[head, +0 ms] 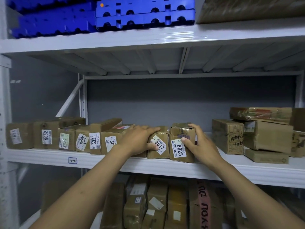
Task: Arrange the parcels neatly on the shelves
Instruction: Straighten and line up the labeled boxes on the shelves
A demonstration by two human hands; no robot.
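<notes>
Parcel 6023 [179,150] stands upright on the middle shelf [99,158], touching parcel 3617 [159,145] to its left, the right hand [199,145] clasping its right side while the left hand [137,138] grips that neighbour over its top

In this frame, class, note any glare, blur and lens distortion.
Head view: glare streaks the upper shelf edge, which bows slightly, wide-angle; the blue pallets blur at top left; labels on parcel 3617 and parcel 6023 read sharp; the lower parcels look dim and soft.
</notes>
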